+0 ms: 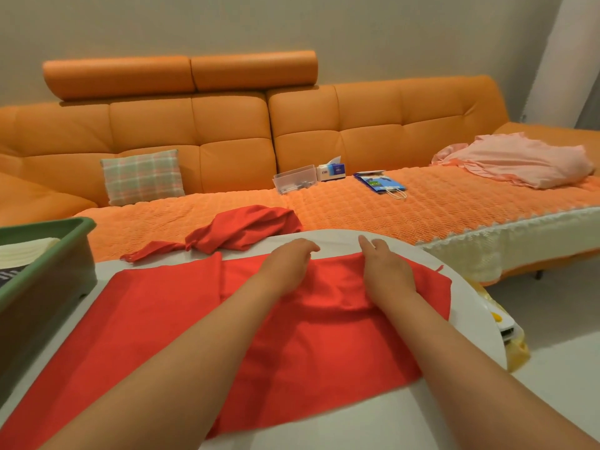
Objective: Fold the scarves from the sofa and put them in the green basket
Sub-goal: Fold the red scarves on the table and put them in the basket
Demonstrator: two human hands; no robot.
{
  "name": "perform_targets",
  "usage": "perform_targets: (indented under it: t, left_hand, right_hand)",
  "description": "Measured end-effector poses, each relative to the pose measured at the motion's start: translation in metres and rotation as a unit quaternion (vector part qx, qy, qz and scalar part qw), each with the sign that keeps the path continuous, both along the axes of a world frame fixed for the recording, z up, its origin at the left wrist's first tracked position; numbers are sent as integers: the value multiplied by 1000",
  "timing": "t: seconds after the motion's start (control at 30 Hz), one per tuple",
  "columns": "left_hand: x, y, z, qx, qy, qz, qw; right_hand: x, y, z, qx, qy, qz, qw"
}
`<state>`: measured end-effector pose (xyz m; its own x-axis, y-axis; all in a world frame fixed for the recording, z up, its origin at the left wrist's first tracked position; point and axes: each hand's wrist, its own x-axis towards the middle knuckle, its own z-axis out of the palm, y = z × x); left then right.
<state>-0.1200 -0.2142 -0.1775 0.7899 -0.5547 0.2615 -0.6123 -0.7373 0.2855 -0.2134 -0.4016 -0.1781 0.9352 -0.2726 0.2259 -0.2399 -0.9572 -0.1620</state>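
Your hands work the far hem of a flat, soft-woven red scarf (308, 352) spread across the round white table (357, 417). Your right hand (386, 271) rests on the cloth with fingers straight; your left hand (289, 259) curls at the hem, though a pinch cannot be confirmed. A crumpled scarf (246, 232) lies on the quilted orange sofa (227, 131). The rectangular plastic green basket (48, 267) sits at left.

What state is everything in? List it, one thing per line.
red scarf: spread flat on the table
red heap: bunched on the sofa
left hand: on scarf's far edge, grip unclear
right hand: same edge, grip unclear
green basket: upright, folded cloth inside
tissue box: open, tissue sticking out
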Motion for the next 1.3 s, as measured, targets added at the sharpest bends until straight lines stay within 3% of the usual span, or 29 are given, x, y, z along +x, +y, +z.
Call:
perform_targets:
  t: [0.07, 0.17, 0.23, 0.33, 0.43, 0.5, 0.6, 0.73, 0.87, 0.93, 1.0, 1.07, 1.13, 1.2, 1.3]
  left_hand:
    - [2, -12, -5, 65, 0, -19, 998]
    - [1, -19, -8, 129, -10, -23, 991]
    - [-2, -15, -5, 116, -40, -8, 992]
    - [-13, -4, 5, 42, -131, 4, 991]
    - [-32, 17, 12, -73, -179, 6, 981]
    - [-43, 33, 9, -45, -172, -40, 983]
    - [-60, 52, 1, -13, -31, -78, 996]
    - [-60, 56, 3, -29, 34, -44, 998]
    - [-51, 43, 15, 97, -12, -29, 995]
    - [-48, 31, 24, 65, -100, 2, 993]
    - [-45, 13, 36, -33, -162, 42, 985]
    - [-39, -9, 53, -188, -107, 43, 975]
    - [-35, -28, 62, -305, 22, 9, 952]
    - [-34, -34, 58, -309, 64, 0, 949]
    - [-38, -26, 32, -199, 7, 45, 979]
  right_hand:
    - [1, 0, -1, -83, 32, -12, 996]
    - [3, -1, -1, -140, -19, -6, 990]
    - [2, 1, 2, -173, -97, 11, 980]
    - [-4, 4, 12, -133, -191, 105, 967]
    - [-21, 12, 27, -7, -109, 214, 971]
    - [-32, 15, 33, 79, -9, 222, 972]
    - [-42, 19, 32, 209, 49, 197, 957]
    - [-46, 18, 30, 106, 68, 164, 978]
    - [-42, 17, 27, 44, 20, 128, 991]
    - [-36, 15, 31, 35, -47, 70, 996]
    - [-28, 7, 38, 82, -131, 4, 988]
    - [-19, -1, 43, 157, -200, -49, 966]
    - [-9, -10, 44, 241, -220, -51, 944]
    - [-4, -14, 39, 298, -163, -8, 941]
    - [-1, -18, 24, 159, -42, -20, 986]
